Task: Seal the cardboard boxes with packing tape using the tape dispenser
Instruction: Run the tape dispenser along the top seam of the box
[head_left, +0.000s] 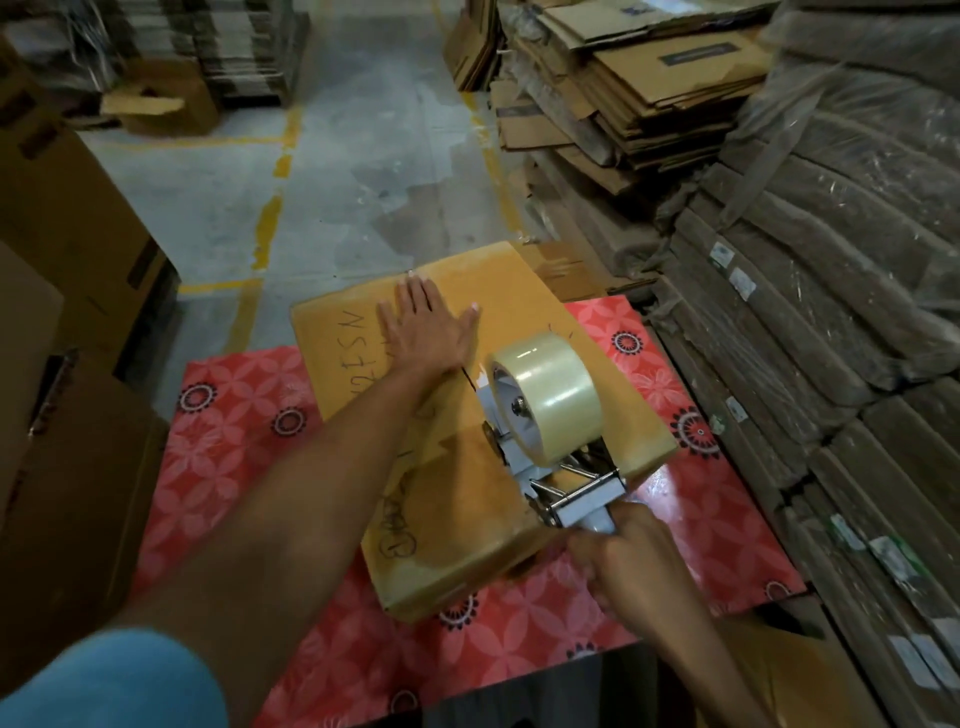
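Pressing flat: left hand (423, 325) on cardboard box (467, 415) | right hand (631, 553) gripping tape dispenser (550, 431) handle

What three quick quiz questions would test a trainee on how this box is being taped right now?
1. True or false: the left hand lies flat on top of the cardboard box.
2. Which hand grips the handle of the tape dispenser? A) left B) right C) both
3. Fill in: the box rests on a ____ flower-patterned cover.

Key: 1 true. 2 B, the right hand, fingers curled round the handle. 3 red.
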